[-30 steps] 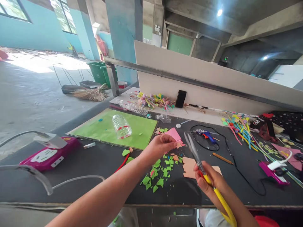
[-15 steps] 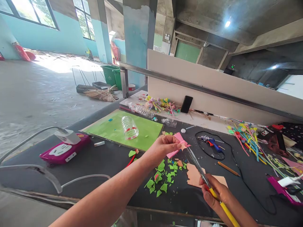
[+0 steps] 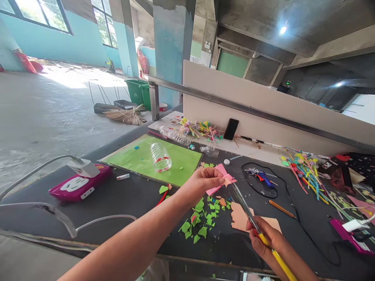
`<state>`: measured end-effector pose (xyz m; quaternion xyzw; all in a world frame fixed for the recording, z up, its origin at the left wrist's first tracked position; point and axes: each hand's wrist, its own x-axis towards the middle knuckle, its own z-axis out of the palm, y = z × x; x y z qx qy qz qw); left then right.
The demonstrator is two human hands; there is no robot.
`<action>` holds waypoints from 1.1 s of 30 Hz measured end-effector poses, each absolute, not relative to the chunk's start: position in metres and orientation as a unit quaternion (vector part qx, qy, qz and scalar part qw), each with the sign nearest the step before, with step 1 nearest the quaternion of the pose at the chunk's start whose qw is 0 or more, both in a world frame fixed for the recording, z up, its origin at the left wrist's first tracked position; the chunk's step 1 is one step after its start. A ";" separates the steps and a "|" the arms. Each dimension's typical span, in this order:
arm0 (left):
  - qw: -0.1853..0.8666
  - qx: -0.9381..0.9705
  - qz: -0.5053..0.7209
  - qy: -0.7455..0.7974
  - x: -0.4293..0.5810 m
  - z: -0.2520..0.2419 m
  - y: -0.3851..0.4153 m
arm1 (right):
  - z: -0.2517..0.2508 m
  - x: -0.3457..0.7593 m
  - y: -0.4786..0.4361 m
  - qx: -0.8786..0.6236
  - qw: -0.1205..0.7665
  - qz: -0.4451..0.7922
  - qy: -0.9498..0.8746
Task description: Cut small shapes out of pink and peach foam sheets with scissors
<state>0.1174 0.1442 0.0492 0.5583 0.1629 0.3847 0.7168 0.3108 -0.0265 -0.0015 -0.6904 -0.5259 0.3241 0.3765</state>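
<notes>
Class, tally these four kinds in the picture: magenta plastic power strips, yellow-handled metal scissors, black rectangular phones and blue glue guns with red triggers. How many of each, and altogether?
Magenta power strips: 2
Yellow-handled scissors: 1
Black phone: 1
Blue glue gun: 1
Total: 5

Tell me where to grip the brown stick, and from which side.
Probably pinch the brown stick across its middle, coming from above: it is slim, lies flat on the dark tabletop, and its right end lies near the black cord.
</notes>
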 end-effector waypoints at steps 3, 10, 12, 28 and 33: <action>0.731 0.549 0.376 0.150 0.118 0.050 0.144 | -0.004 0.312 -0.025 -0.684 0.381 0.322 -0.533; 0.799 0.468 0.353 0.134 0.118 0.049 0.145 | 0.005 0.308 -0.027 -0.681 0.397 0.311 -0.531; 0.815 0.450 0.342 0.129 0.119 0.048 0.144 | 0.005 0.308 -0.028 -0.679 0.395 0.320 -0.529; 0.741 0.582 0.296 0.158 0.124 0.043 0.138 | 0.005 0.305 -0.029 -0.704 0.369 0.289 -0.533; 0.732 0.594 0.286 0.173 0.124 0.043 0.137 | 0.005 0.305 -0.026 -0.700 0.368 0.281 -0.544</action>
